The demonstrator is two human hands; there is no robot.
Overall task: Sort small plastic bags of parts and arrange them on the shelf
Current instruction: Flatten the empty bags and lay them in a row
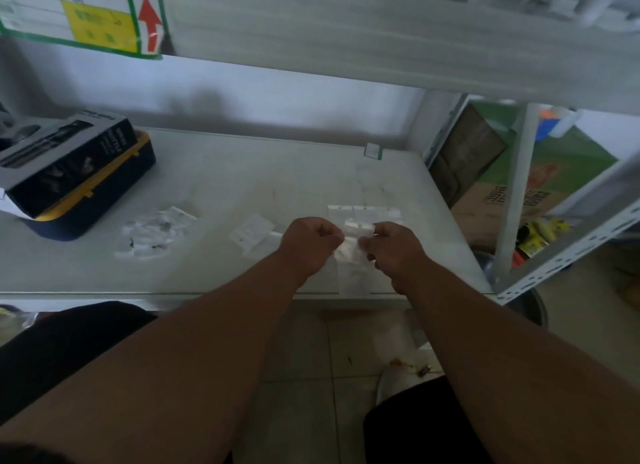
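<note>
My left hand [309, 242] and my right hand [394, 247] meet over the front right part of the pale grey shelf board [242, 172], and between them I hold a small clear plastic bag [348, 250]. The fingers of both hands are curled in tight, pinching the bag's upper edge from either side; the rest of it hangs down between my wrists toward the shelf's front edge. The frame is blurred, so I cannot tell what is inside it.

Just behind my hands a short row of flat clear bags with white header strips [363, 213] lies on the shelf. To the left of my left hand sits another flat clear bag [254, 233], and further left a loose heap of crumpled clear bags with small dark parts [154, 233]. Near the left end of the shelf stands a dark blue and yellow plastic case [93, 203], with a black and grey printed carton [65, 158] lying tilted on top of it.

On the upper shelf's front beam is a green-bordered label with a yellow panel and a red arrow [90, 20]. Past the white perforated shelf upright [568, 252] on the right stands a green and brown cardboard box [540, 183]. Below the shelf is a pale tiled floor [304, 377].
</note>
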